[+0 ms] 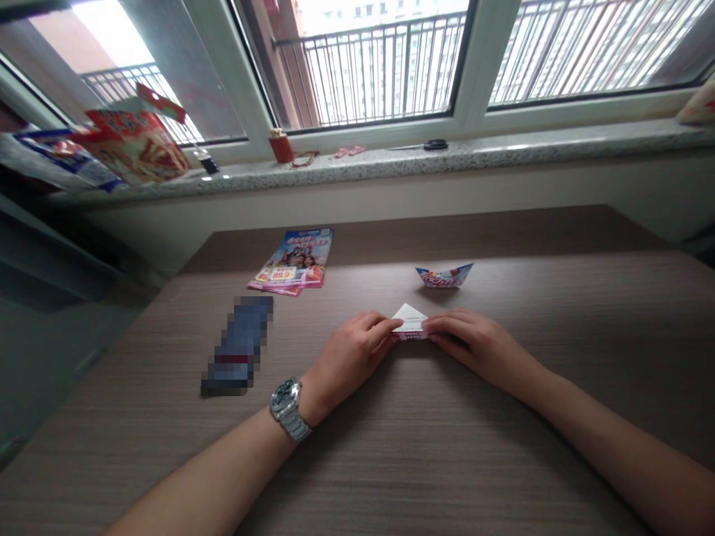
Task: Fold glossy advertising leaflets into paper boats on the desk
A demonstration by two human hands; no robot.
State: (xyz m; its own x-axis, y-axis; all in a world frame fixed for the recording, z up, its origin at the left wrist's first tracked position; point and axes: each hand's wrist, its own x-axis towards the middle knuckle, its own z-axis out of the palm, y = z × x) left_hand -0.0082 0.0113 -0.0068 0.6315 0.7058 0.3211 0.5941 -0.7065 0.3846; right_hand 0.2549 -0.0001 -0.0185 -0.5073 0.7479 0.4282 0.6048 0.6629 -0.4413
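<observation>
A small folded paper, white with a pointed top and a pink printed strip along its lower edge, lies on the brown table. My left hand pinches its left end, and a metal watch sits on that wrist. At the right end of the paper, the fingers of my right hand are closed on it. Beyond my hands stands a folded paper boat with colourful print and two raised tips.
Printed leaflets are stacked at the back left, with a pixelated dark blue object nearer. The granite windowsill holds snack bags, a reddish-brown container, small pink items and black-handled scissors.
</observation>
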